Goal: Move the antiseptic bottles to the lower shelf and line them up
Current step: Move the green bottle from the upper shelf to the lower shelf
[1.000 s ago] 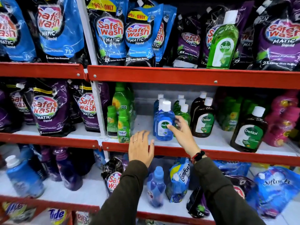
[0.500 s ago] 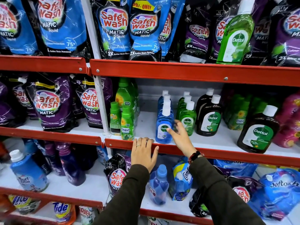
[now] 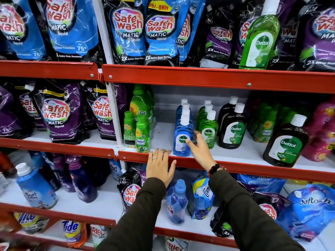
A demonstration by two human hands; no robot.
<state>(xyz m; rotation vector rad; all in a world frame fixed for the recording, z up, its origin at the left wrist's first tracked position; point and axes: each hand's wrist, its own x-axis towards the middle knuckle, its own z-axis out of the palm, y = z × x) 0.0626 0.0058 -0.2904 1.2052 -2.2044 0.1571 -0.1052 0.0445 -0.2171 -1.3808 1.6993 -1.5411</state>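
Red-edged shelving [image 3: 217, 77] is filling the frame in four visible tiers. Along the top tier, Safe Wash pouches [image 3: 130, 31] are standing in blue and purple rows, and one tall green Dettol bottle [image 3: 261, 37] is standing among them at upper right. On the middle shelf [image 3: 235, 153], at centre, the antiseptic bottles are standing in files running front to back: three blue Dettol bottles [image 3: 182, 140], three small green Dettol bottles [image 3: 208, 131], and two dark brown Dettol bottles [image 3: 233, 129]; a third, larger brown bottle [image 3: 286, 144] is standing apart toward the right. Left of the blue file, green Comfort bottles [image 3: 142, 134] are standing; their number cannot be told. The right hand [image 3: 200, 151] is reaching in with fingers spread, its fingertips touching the front blue bottle without gripping it. The left hand [image 3: 160, 166] is lying flat and open on the red shelf edge just left of that bottle, holding nothing.
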